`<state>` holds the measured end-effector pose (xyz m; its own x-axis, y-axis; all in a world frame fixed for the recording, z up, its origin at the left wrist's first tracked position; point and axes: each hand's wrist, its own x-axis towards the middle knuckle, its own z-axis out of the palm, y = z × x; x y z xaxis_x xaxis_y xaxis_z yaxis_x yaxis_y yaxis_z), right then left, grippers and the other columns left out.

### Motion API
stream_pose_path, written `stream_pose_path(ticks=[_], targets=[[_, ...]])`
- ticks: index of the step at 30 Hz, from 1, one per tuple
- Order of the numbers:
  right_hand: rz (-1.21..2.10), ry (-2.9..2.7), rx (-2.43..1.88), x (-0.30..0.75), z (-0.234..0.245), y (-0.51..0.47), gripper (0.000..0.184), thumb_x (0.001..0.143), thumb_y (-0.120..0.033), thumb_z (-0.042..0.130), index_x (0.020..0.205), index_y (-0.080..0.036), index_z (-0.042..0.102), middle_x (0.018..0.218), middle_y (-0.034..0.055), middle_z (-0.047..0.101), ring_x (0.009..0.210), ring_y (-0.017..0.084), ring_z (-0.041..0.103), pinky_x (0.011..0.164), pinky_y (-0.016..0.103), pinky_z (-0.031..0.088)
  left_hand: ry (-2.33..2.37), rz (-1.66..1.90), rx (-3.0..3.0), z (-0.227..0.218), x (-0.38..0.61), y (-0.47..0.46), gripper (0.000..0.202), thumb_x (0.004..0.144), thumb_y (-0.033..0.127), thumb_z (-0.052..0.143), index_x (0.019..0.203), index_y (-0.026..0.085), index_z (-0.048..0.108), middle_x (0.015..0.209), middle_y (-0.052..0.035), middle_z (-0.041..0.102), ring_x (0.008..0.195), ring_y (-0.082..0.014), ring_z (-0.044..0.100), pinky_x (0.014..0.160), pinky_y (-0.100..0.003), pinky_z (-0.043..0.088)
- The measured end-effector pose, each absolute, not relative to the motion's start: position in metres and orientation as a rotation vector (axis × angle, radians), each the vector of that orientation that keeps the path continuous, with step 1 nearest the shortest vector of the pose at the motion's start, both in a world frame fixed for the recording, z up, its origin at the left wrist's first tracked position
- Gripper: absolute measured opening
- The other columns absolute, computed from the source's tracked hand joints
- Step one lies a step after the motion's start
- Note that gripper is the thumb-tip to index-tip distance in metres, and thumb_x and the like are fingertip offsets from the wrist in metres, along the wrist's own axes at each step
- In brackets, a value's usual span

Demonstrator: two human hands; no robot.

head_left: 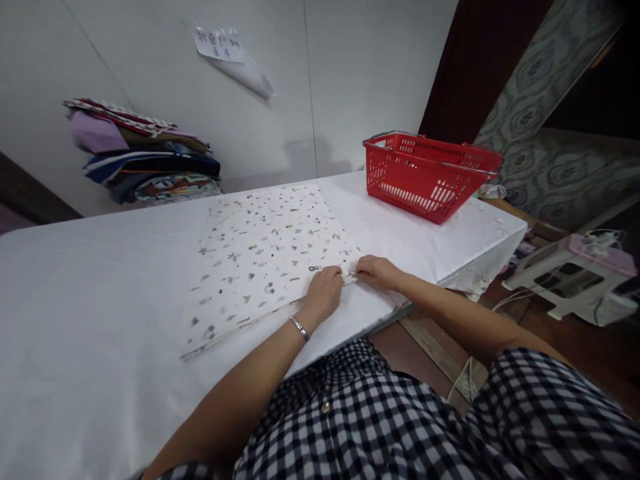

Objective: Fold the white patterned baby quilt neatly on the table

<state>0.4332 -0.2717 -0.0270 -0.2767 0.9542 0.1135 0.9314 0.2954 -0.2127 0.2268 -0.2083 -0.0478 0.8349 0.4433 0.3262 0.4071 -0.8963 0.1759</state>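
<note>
A folded white cloth with small printed leaves and dots lies flat on the white-covered table. My left hand rests on its near right corner with the fingers curled down on the edge. My right hand is just to the right, its fingers pinched on the same corner of the cloth. The two hands almost touch. A silver bracelet sits on my left wrist.
A red plastic basket stands at the far right of the table. A stack of folded fabrics lies at the back left against the wall. A paper note hangs on the wall. White equipment stands on the floor to the right.
</note>
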Motion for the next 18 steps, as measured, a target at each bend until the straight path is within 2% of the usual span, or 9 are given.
stream_pose_path(ticks=[7,12,18], targets=[[0.036,-2.414,-1.646,0.432,-0.029,-0.277,0.018,0.091,-0.018,0.045,0.091,-0.016,0.062,0.094,0.0082,0.062,0.093,0.019,0.053,0.08,0.03,0.043,0.691,0.579,2.984,-0.06,0.222,-0.21,0.018,0.093,0.017,0.043,0.096,0.015,0.06,0.112,-0.0085,0.06,0.101,-0.0213,0.053,0.082,-0.035,0.043],[0.009,-2.502,-1.54,0.436,-0.029,-0.282,0.017,0.087,-0.018,0.051,0.098,-0.015,0.064,0.101,0.0109,0.063,0.093,0.02,0.054,0.08,0.033,0.046,0.733,0.567,3.034,-0.061,0.223,-0.211,0.019,0.095,0.017,0.04,0.095,0.016,0.059,0.107,-0.0075,0.061,0.093,-0.0198,0.054,0.077,-0.035,0.043],[0.006,-2.469,-1.54,0.441,-0.036,-0.28,0.021,0.093,-0.021,0.045,0.098,-0.018,0.066,0.101,0.0101,0.064,0.093,0.019,0.056,0.081,0.034,0.047,0.76,0.433,3.055,-0.052,0.22,-0.214,0.02,0.096,0.02,0.039,0.096,0.016,0.058,0.099,-0.0072,0.062,0.093,-0.0205,0.056,0.077,-0.035,0.041]])
